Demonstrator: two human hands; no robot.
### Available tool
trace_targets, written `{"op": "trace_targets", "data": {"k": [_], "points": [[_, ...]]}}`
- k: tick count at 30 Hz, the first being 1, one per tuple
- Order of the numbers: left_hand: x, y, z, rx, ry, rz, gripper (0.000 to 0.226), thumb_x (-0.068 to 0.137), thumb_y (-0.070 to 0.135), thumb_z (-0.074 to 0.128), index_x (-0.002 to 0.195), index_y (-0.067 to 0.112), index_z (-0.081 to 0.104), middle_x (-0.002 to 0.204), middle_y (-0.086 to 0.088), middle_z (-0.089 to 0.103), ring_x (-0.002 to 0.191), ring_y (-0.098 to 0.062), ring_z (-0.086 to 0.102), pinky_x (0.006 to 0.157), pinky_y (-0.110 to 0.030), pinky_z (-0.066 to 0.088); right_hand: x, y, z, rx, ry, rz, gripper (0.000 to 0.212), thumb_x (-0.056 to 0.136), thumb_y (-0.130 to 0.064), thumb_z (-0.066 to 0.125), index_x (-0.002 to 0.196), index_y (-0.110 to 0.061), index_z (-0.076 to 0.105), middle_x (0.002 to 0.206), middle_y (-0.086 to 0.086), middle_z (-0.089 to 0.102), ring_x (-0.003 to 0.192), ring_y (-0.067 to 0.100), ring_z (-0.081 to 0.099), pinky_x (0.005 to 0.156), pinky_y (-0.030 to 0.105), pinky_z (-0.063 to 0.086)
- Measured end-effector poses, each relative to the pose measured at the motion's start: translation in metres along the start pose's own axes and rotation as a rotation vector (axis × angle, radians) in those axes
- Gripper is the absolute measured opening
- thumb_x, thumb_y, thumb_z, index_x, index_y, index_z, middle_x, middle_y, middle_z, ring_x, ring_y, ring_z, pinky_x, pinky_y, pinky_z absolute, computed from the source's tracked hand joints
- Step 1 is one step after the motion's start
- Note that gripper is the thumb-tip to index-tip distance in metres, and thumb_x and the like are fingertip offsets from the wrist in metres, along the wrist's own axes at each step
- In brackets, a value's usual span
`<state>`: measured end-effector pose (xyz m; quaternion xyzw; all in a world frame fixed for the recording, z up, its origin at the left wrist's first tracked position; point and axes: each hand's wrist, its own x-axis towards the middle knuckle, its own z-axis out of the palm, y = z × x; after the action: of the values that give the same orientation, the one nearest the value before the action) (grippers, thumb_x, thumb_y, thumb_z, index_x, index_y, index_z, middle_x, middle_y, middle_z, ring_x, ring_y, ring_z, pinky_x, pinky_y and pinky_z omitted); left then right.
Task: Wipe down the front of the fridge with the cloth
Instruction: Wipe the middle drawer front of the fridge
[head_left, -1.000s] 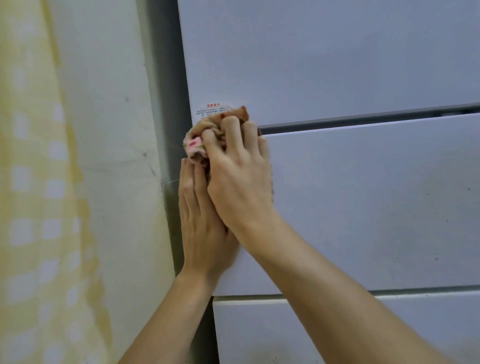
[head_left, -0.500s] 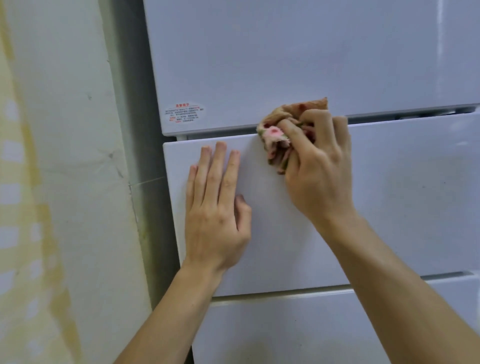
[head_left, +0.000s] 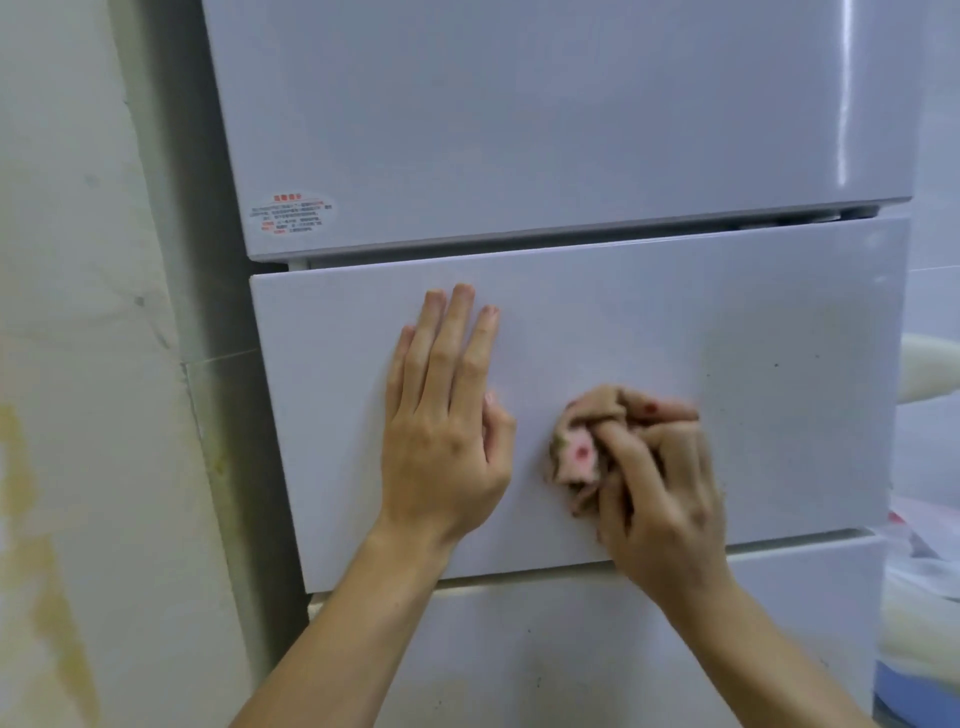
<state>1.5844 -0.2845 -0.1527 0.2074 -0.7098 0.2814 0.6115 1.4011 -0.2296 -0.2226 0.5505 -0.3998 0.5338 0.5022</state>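
Note:
A white fridge (head_left: 545, 119) fills the view, with an upper door, a middle drawer front (head_left: 753, 332) and a lower drawer front beneath. My left hand (head_left: 444, 431) lies flat on the middle drawer front, fingers straight and pointing up. To its right, my right hand (head_left: 660, 499) grips a bunched tan cloth (head_left: 576, 452) with pink and red spots and holds it against the same drawer front, near its middle. The right hand is slightly blurred.
A sticker (head_left: 292, 214) with red and black print sits at the upper door's lower left corner. A stained pale wall (head_left: 88, 415) stands left of the fridge. White and blue items (head_left: 919, 649) lie at the right edge, beside the fridge.
My right hand moved the cloth from the top edge of the middle drawer front down and to the right. My left hand stayed flat on the drawer front. The camera view shifted right.

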Motion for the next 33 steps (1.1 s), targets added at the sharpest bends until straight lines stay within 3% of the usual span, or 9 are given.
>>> {"op": "trace_targets", "data": {"k": [6, 11, 13, 16, 20, 24, 27, 30, 33], "points": [[0.001, 0.014, 0.008, 0.058, -0.04, 0.019, 0.064, 0.093, 0.012, 0.047, 0.157, 0.008, 0.044, 0.168, -0.014, 0.034, 0.159, -0.032, 0.025, 0.131, -0.051, 0.017, 0.008, 0.021, -0.007, -0.056, -0.015, -0.055, 0.033, 0.099, -0.005, 0.064, 0.13, -0.014, 0.067, 0.102, 0.008, 0.059, 0.091, 0.03, 0.054, 0.079, 0.042, 0.044], [0.002, 0.019, 0.011, 0.063, -0.02, 0.009, 0.061, 0.094, 0.011, 0.046, 0.155, 0.006, 0.047, 0.167, -0.016, 0.036, 0.158, -0.033, 0.026, 0.131, -0.052, 0.017, 0.091, 0.052, -0.007, -0.032, 0.12, 0.12, 0.026, 0.107, -0.015, 0.061, 0.13, -0.012, 0.074, 0.139, 0.017, 0.062, 0.132, 0.032, 0.045, 0.104, 0.052, 0.048], [0.002, 0.021, 0.011, 0.067, -0.007, 0.002, 0.06, 0.094, 0.01, 0.046, 0.155, 0.005, 0.047, 0.166, -0.016, 0.036, 0.158, -0.033, 0.026, 0.131, -0.051, 0.016, 0.098, 0.053, -0.002, 0.02, 0.091, 0.131, 0.031, 0.108, -0.008, 0.056, 0.135, -0.009, 0.07, 0.152, 0.018, 0.053, 0.147, 0.036, 0.04, 0.116, 0.051, 0.042], [0.002, 0.026, 0.015, 0.069, 0.017, 0.005, 0.061, 0.093, 0.006, 0.048, 0.153, 0.004, 0.048, 0.166, -0.017, 0.037, 0.157, -0.034, 0.028, 0.131, -0.05, 0.016, 0.07, 0.044, 0.0, 0.074, 0.032, 0.115, 0.039, 0.105, 0.003, 0.055, 0.143, -0.005, 0.062, 0.156, 0.019, 0.049, 0.151, 0.039, 0.038, 0.122, 0.053, 0.036], [-0.001, 0.036, 0.024, 0.032, 0.02, 0.07, 0.06, 0.089, 0.003, 0.054, 0.149, 0.006, 0.055, 0.162, -0.016, 0.043, 0.155, -0.033, 0.035, 0.13, -0.051, 0.019, -0.01, 0.028, -0.005, 0.139, -0.06, 0.01, 0.041, 0.09, 0.008, 0.072, 0.128, -0.005, 0.069, 0.152, 0.02, 0.053, 0.149, 0.037, 0.043, 0.119, 0.057, 0.039], [-0.003, 0.04, 0.029, 0.056, 0.006, 0.083, 0.06, 0.091, 0.003, 0.052, 0.15, 0.008, 0.053, 0.163, -0.015, 0.042, 0.155, -0.033, 0.034, 0.13, -0.051, 0.019, -0.069, 0.027, -0.019, 0.166, -0.199, -0.104, 0.031, 0.095, -0.001, 0.06, 0.124, -0.013, 0.06, 0.155, 0.011, 0.051, 0.153, 0.027, 0.039, 0.125, 0.044, 0.033], [-0.003, 0.041, 0.029, 0.065, 0.011, 0.079, 0.059, 0.091, 0.003, 0.052, 0.15, 0.008, 0.054, 0.163, -0.015, 0.042, 0.156, -0.033, 0.033, 0.13, -0.051, 0.019, -0.06, 0.04, -0.026, 0.118, -0.222, -0.164, 0.038, 0.095, 0.001, 0.06, 0.131, -0.009, 0.064, 0.152, 0.013, 0.055, 0.148, 0.03, 0.046, 0.121, 0.049, 0.04], [-0.004, 0.042, 0.032, 0.042, 0.038, 0.096, 0.055, 0.09, 0.0, 0.052, 0.143, 0.007, 0.061, 0.159, -0.017, 0.047, 0.153, -0.034, 0.038, 0.128, -0.051, 0.023, -0.031, 0.056, -0.031, 0.03, -0.11, -0.107, 0.035, 0.093, 0.003, 0.069, 0.127, -0.003, 0.072, 0.146, 0.016, 0.061, 0.142, 0.032, 0.053, 0.112, 0.054, 0.047], [-0.004, 0.044, 0.035, 0.034, 0.047, 0.114, 0.051, 0.09, 0.001, 0.05, 0.138, 0.007, 0.065, 0.156, -0.017, 0.05, 0.151, -0.034, 0.041, 0.127, -0.052, 0.026, 0.02, 0.076, -0.03, -0.086, 0.093, 0.058, 0.02, 0.101, -0.01, 0.069, 0.12, -0.007, 0.076, 0.134, 0.014, 0.061, 0.126, 0.033, 0.052, 0.1, 0.047, 0.046]]}}
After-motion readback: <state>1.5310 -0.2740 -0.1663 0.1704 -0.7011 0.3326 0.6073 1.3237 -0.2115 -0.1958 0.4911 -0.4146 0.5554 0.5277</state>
